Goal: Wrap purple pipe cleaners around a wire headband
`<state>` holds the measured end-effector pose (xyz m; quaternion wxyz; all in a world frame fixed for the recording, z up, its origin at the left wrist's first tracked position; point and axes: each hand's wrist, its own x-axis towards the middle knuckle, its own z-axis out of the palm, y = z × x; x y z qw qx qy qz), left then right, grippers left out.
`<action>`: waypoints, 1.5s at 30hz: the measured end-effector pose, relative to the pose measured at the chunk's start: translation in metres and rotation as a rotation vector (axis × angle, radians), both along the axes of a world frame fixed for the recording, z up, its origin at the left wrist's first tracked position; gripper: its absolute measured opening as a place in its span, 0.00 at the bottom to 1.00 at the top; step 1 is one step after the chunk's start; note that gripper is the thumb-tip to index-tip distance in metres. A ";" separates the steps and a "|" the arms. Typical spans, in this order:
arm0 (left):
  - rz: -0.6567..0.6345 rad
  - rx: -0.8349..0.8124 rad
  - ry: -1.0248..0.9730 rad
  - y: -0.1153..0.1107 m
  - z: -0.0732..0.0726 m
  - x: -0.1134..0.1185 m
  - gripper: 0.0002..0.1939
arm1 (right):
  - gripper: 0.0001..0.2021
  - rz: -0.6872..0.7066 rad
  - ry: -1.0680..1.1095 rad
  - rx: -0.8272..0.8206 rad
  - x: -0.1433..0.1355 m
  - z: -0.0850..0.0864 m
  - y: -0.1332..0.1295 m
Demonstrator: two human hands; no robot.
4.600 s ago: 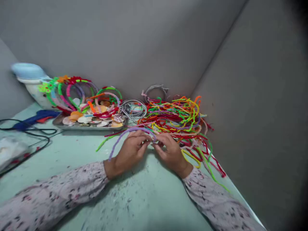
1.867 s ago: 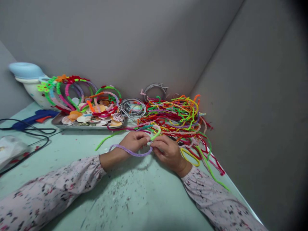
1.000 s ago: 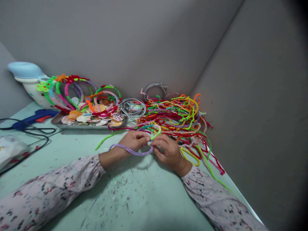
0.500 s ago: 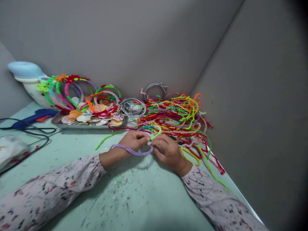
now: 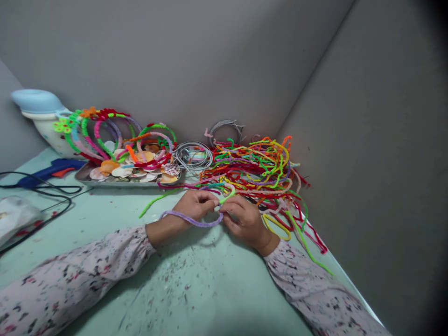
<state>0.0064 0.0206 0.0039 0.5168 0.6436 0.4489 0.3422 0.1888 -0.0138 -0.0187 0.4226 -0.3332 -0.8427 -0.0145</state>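
Note:
Both hands meet over the middle of the pale green table. My left hand [image 5: 196,205] is closed, its fingers pinching a ring wrapped in fuzzy stems, with a lime green stretch [image 5: 229,192] between the two hands. My right hand [image 5: 247,221] pinches at the same spot from the right. A purple fuzzy stem [image 5: 196,222] curves from the right fingertips leftward across my left wrist. Behind the hands lies a large tangle of coloured fuzzy stems [image 5: 252,163]. The exact contact at the fingertips is partly hidden.
A metal tray [image 5: 122,185] at back left holds shells and fuzzy-wrapped hoops. Coils of grey wire [image 5: 193,156] lie beside it. Farther left are a blue glue gun [image 5: 42,173] with black cord, a white plastic bag [image 5: 17,217] and a blue-lidded container [image 5: 38,102]. Grey walls stand behind and right.

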 end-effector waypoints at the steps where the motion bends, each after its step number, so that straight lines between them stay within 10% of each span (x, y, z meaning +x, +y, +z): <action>1: 0.000 0.010 0.003 0.000 0.000 0.000 0.09 | 0.07 -0.001 -0.002 0.000 0.000 0.000 0.000; 45: -0.110 0.371 0.309 -0.002 -0.001 -0.003 0.09 | 0.10 0.024 -0.010 0.052 0.002 -0.003 0.004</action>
